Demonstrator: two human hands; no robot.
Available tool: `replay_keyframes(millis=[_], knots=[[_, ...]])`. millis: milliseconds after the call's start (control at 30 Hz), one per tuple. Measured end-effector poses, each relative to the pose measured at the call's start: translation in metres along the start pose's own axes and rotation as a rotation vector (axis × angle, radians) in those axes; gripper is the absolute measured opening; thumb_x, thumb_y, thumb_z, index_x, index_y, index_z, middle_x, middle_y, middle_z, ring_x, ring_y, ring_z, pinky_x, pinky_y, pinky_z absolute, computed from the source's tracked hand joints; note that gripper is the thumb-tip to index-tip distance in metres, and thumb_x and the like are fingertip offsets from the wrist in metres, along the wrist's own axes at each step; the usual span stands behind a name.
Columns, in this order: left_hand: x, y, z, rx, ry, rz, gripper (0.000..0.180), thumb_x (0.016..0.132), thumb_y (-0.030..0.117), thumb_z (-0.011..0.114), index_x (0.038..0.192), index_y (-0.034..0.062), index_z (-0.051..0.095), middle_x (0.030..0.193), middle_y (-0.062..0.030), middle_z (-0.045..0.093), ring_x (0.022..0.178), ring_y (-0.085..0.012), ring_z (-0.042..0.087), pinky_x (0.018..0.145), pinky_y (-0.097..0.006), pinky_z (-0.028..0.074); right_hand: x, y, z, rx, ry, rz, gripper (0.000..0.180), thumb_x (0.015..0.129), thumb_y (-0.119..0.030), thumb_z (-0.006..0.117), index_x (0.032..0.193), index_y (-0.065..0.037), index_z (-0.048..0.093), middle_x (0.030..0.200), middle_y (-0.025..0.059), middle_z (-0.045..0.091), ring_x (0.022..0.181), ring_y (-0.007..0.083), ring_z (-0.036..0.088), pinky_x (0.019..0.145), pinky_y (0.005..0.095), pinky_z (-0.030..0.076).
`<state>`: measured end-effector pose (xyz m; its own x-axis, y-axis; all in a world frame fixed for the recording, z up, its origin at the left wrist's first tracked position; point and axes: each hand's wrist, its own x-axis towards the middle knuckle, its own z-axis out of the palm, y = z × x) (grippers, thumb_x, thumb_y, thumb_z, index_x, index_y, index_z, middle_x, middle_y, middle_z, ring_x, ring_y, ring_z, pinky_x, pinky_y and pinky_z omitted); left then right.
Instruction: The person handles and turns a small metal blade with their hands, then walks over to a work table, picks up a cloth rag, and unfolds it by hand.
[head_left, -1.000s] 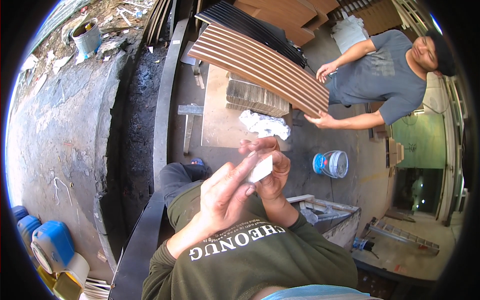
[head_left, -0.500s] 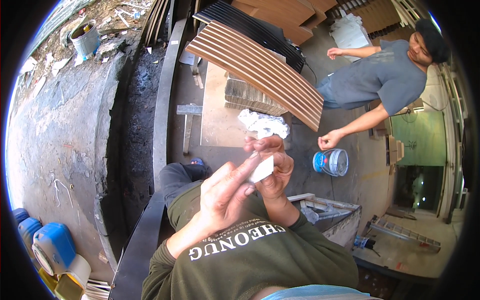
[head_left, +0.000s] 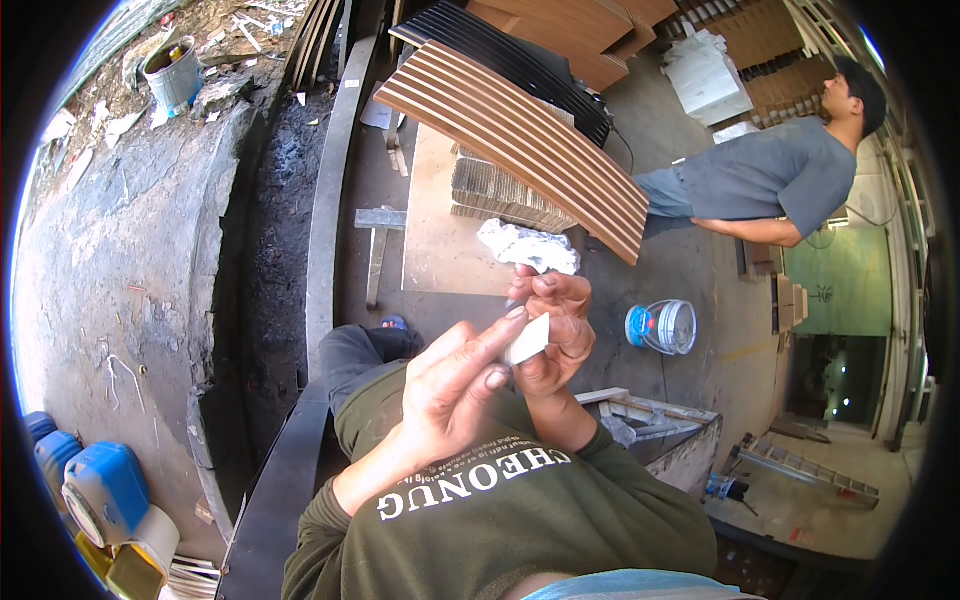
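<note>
Both hands meet in front of my chest around a small white piece [head_left: 528, 340], flat and straight-edged like folded paper or a scrap of sheet. My left hand [head_left: 445, 385] pinches its left side, with the index finger stretched along it and the thumb below. Curled fingers of my right hand [head_left: 562, 325] grip it from the other side. A dark bit shows near the left fingertips, too small to name. Just beyond my hands, a crumpled white cloth or plastic bundle [head_left: 525, 245] lies at the edge of a board [head_left: 430, 240].
A slatted brown panel [head_left: 510, 140] rests on a cardboard stack [head_left: 500, 190], beside a black ribbed panel [head_left: 500, 60]. A bucket [head_left: 672, 326] stands at right. Another person [head_left: 760, 180] is beyond the panel. Blue containers [head_left: 110, 490] sit lower left, a ladder [head_left: 810, 470] lower right.
The other person has turned away and drawn the arms back from the panel and bucket. My hands have shifted barely, still around the white piece.
</note>
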<state>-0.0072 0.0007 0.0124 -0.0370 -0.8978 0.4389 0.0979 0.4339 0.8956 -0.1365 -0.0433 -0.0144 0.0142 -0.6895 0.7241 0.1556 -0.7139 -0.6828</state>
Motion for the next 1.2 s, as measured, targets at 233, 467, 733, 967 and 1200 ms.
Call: replay_keyframes(millis=[233, 467, 733, 967, 1200], knots=[[-0.002, -0.001, -0.002, -0.03, -0.026, -0.05, 0.036, 0.083, 0.009, 0.054, 0.115, -0.0052, 0.053, 0.069, -0.0086, 0.049, 0.058, -0.0164, 0.046, 0.055, -0.026, 0.039, -0.001, 0.002, 0.0, -0.052, 0.011, -0.034, 0.018, 0.077, -0.023, 0.068, 0.08, -0.006, 0.061, 0.108, 0.0133, 0.048, 0.089, 0.0241, 0.059, 0.093, 0.0403, 0.041], [-0.001, -0.004, 0.005, -0.106, 0.058, 0.002, 0.038, 0.083, 0.013, 0.055, 0.116, -0.0059, 0.051, 0.071, -0.0103, 0.052, 0.06, -0.0176, 0.049, 0.057, -0.027, 0.04, 0.002, 0.005, -0.002, -0.052, -0.005, -0.08, 0.019, 0.077, -0.024, 0.068, 0.081, -0.007, 0.061, 0.107, 0.013, 0.049, 0.088, 0.0239, 0.059, 0.092, 0.0403, 0.041], [-0.002, -0.002, 0.003, -0.14, 0.006, -0.098, 0.043, 0.086, 0.025, 0.054, 0.114, -0.0066, 0.053, 0.069, -0.0075, 0.051, 0.061, -0.0144, 0.043, 0.057, -0.025, 0.036, 0.005, 0.005, -0.005, -0.139, -0.012, -0.158, 0.021, 0.076, -0.026, 0.069, 0.082, -0.008, 0.06, 0.108, 0.0137, 0.051, 0.087, 0.0244, 0.06, 0.091, 0.0417, 0.042], [-0.008, -0.006, 0.002, -0.222, 0.0, -0.221, 0.037, 0.086, 0.017, 0.053, 0.116, -0.0052, 0.052, 0.072, -0.009, 0.051, 0.061, -0.0158, 0.048, 0.058, -0.025, 0.039, 0.006, 0.002, -0.003, -0.139, -0.036, -0.187, 0.019, 0.077, -0.025, 0.068, 0.079, -0.008, 0.059, 0.107, 0.0136, 0.051, 0.092, 0.0249, 0.058, 0.092, 0.0419, 0.041], [-0.009, -0.001, 0.001, -0.312, -0.005, -0.265, 0.047, 0.087, 0.02, 0.051, 0.125, -0.006, 0.041, 0.108, -0.0198, 0.057, 0.099, -0.028, 0.058, 0.083, -0.031, 0.043, 0.004, 0.0, 0.001, 0.434, -0.04, 0.374, 0.018, 0.08, -0.023, 0.065, 0.083, -0.011, 0.053, 0.116, 0.0136, 0.045, 0.114, 0.0264, 0.044, 0.099, 0.0411, 0.033]])
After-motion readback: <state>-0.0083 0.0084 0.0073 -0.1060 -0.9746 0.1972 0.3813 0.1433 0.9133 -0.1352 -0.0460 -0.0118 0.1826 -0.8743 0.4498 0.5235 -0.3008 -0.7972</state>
